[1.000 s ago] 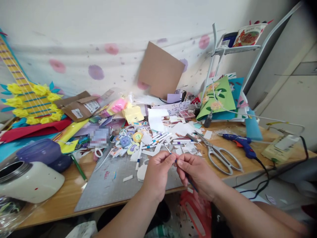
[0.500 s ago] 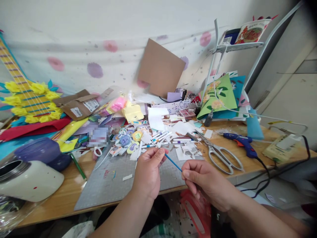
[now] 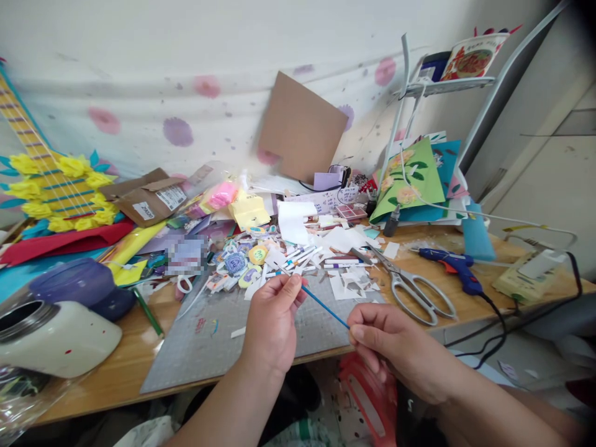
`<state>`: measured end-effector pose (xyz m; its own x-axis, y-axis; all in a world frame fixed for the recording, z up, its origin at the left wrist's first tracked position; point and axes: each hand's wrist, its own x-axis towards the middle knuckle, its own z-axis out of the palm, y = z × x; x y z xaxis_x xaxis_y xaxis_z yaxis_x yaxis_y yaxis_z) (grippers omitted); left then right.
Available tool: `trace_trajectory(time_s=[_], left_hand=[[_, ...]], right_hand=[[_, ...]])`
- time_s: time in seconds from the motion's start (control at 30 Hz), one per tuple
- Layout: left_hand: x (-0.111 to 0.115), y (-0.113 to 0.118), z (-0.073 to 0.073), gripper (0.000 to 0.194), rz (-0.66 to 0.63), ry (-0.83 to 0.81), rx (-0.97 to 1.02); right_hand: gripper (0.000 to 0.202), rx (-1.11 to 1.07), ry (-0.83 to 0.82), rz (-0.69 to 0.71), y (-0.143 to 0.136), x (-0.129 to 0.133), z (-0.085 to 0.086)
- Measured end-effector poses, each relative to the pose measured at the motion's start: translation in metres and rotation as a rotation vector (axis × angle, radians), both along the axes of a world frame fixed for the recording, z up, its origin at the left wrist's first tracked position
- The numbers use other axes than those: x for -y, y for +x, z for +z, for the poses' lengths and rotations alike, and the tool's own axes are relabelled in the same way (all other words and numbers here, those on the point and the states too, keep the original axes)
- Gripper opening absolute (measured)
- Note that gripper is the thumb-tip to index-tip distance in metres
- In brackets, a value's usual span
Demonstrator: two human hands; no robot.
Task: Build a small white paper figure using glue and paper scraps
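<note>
A thin blue stick (image 3: pixel 325 306) runs between my hands above the front edge of the grey cutting mat (image 3: pixel 186 347). My left hand (image 3: pixel 274 310) pinches its upper end between thumb and fingers, and a thin pale tip pokes out beyond the fingertips. The lower end is in the closed fingers of my right hand (image 3: pixel 386 341). Behind my hands lies a pile of white markers (image 3: pixel 305 256), paper scraps (image 3: pixel 354 282) and cut-out stickers (image 3: pixel 235 262). Large metal scissors (image 3: pixel 414 292) rest to the right of the mat.
A blue glue gun (image 3: pixel 459 267) lies on the right, its cord hanging off the table. A white jar (image 3: pixel 79 338) and a green pencil (image 3: pixel 148 311) are on the left. A cardboard box (image 3: pixel 149 198) and a yellow paper guitar (image 3: pixel 60 192) are behind; a metal rack (image 3: pixel 447 89) rises at right.
My hands have drawn slightly apart, the left moving left and the right moving right and down. A longer stretch of the blue stick shows between them.
</note>
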<state>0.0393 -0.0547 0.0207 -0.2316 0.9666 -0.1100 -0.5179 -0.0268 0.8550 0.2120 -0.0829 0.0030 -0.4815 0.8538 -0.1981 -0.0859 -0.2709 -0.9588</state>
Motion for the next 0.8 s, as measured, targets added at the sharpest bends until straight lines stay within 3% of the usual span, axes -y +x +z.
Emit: trace_trajectory(time_s=[0.2,0.33,0.53,0.67,0.8], left_hand=[[-0.012,-0.028,0.01,0.025,0.17,0.086,0.053],[-0.008,-0.022,0.007,0.026,0.118,0.09,-0.013],[0.003,0.002,-0.002,0.026,0.062,0.135,-0.194],[0.008,0.005,-0.004,0.027,-0.008,0.2,-0.387],[0.012,0.003,-0.006,0.026,-0.061,0.234,-0.499]], right_hand=[[0.028,-0.043,-0.015,-0.016,0.008,0.003,-0.001],[0.024,-0.055,-0.039,-0.089,0.006,0.0,0.002],[0.023,-0.029,-0.032,-0.036,-0.015,0.0,0.004],[0.009,-0.008,-0.098,-0.087,-0.028,-0.002,-0.001],[0.011,0.014,-0.107,-0.134,-0.032,-0.003,-0.003]])
